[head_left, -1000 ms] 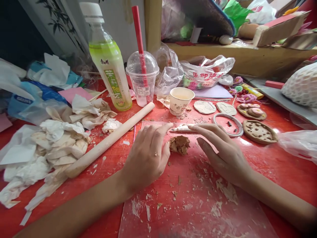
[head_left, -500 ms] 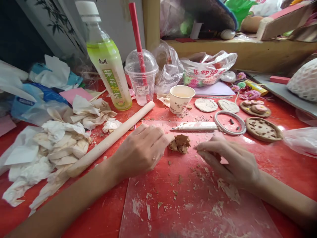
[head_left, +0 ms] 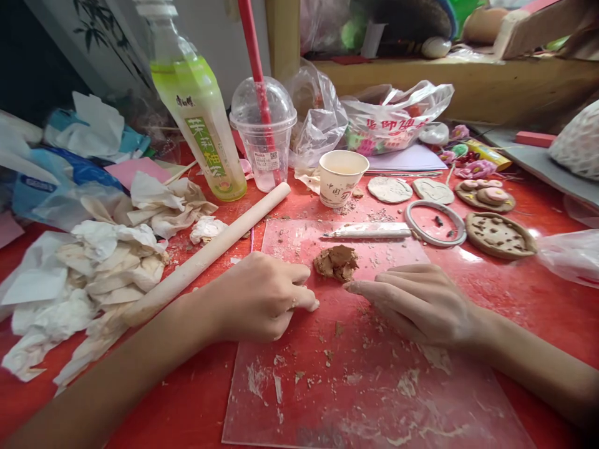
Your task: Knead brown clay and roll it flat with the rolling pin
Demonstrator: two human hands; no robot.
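Clay [head_left: 336, 262] sits a bit past and between your left hand [head_left: 264, 296], loosely curled, and your right hand [head_left: 418, 305], bent close beside it; I can't tell if either pinches anything.

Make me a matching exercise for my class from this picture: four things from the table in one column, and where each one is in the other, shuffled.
Things
1. Brown lump
2. Red straw
3. Pale rod
4. Grey ring

Places
A. Slanting, beside the crumpled tissues
B. Around small dark bits
C. Between the left hand and the right hand
D. Standing in the clear cup with the domed lid

Right pairs: 1-C, 2-D, 3-A, 4-B
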